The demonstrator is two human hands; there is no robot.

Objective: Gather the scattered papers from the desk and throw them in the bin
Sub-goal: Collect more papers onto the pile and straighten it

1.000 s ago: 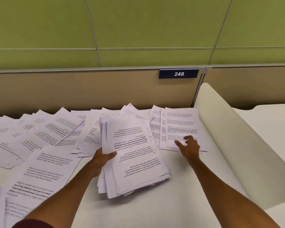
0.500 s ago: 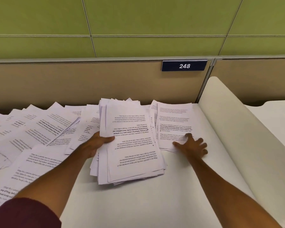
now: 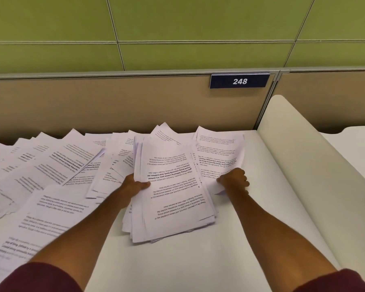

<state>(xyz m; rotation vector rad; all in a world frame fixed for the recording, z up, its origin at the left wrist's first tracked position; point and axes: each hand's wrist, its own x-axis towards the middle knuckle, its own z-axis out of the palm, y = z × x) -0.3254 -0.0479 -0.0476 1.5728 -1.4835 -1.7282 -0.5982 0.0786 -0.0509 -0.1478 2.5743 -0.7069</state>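
Note:
A thick stack of printed papers [image 3: 173, 199] lies on the white desk [image 3: 177, 260] in the middle. My left hand [image 3: 135, 184] grips its left edge, thumb on top. Just right of the stack lie a few more printed sheets [image 3: 219, 152], slightly curled. My right hand [image 3: 234, 180] pinches their near edge, fingers closed on the paper. Many loose sheets [image 3: 51, 165] are spread over the left half of the desk, overlapping one another. No bin is in view.
A beige partition [image 3: 114, 102] with a blue plate reading 248 [image 3: 239, 81] closes the back of the desk. A white curved divider [image 3: 303, 165] rises along the right side. Green wall panels are above.
My right hand went from lying flat on the right-hand sheets to gripping their near edge. My left hand kept hold of the stack, which shifted slightly back and right.

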